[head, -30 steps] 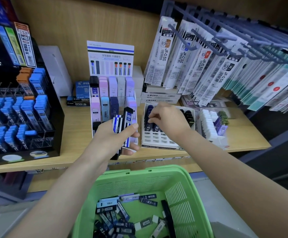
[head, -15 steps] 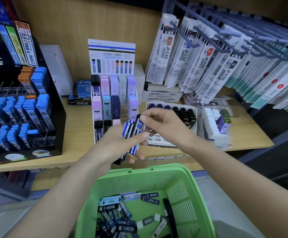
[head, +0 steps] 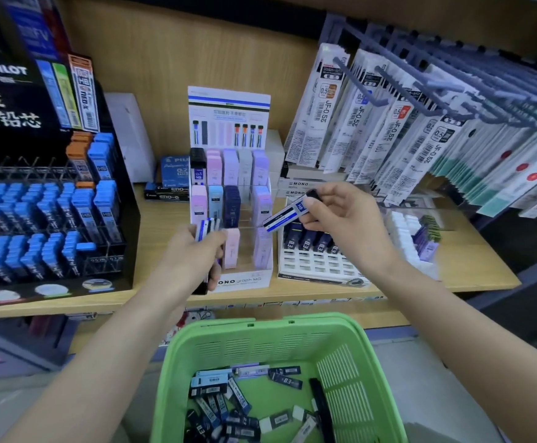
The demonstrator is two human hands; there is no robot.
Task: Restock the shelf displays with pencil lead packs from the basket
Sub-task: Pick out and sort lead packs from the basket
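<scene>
Right hand (head: 347, 219): thumb and fingers pinched one striped HB lead pack (head: 288, 212). It was tilted in the air, roughly over the gap between the two displays. Couldn't tell if it touched anything.

Left hand (head: 193, 254): fingers were wrapped round a small bundle of striped packs (head: 208, 226), held upright right in front of the lower left slots of the MONO stand.

Green basket (head: 260, 324): sat front and centre, lower than the shelf (head: 420, 282) edge. A loose heap of lead packs (head: 228, 401) lay in the bottom, mostly dark navy ones plus a few pale blue and white, all jumbled.

MONO graph MG display (head: 244, 281): a stepped white stand on the shelf. Pink, lilac, light blue and navy cases stood upright in its tiers.

White grid tray (head: 311, 266): just right of the MONO stand, with dark 0.3 packs (head: 311, 243) standing in the back rows.

Pilot rack (head: 14, 91): a black one at far left, rows packed with blue cases and some orange near the top.

Pegs: JF-0.5 refill bags (head: 356, 116) hung in rows at upper right.
</scene>
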